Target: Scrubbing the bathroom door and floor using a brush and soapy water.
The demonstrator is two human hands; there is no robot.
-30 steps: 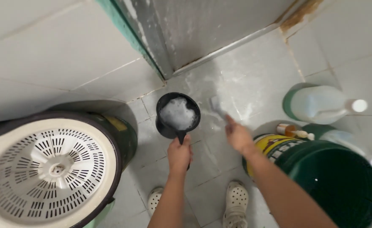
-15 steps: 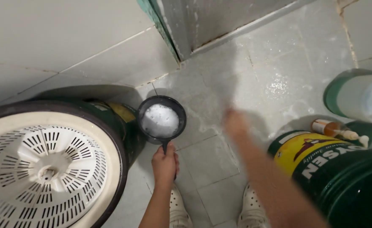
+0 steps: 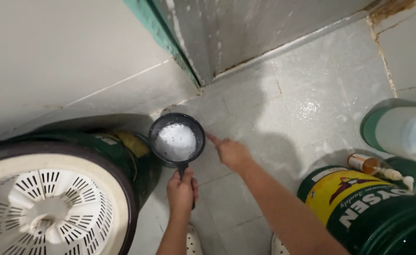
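Observation:
My left hand [image 3: 181, 191] grips the handle of a black dipper [image 3: 177, 115] and holds it level above the tiled floor. White foamy water fills the dipper. My right hand [image 3: 231, 153] is just right of the dipper's rim, one fingertip pointing at it, the other fingers curled. The frame does not show whether that hand holds anything.
A dark mop bucket with a white slotted spinner basket [image 3: 52, 212] fills the lower left. A green paint bucket with a yellow label [image 3: 368, 208], a small orange bottle [image 3: 366, 164] and a white jug [image 3: 401, 130] stand at the right. The floor [image 3: 302, 94] by the door frame [image 3: 170, 42] is wet and soapy.
My right hand, which held a small brush over the floor, has swung left to the dipper's rim. The dipper stays in my left hand. The view has shifted slightly.

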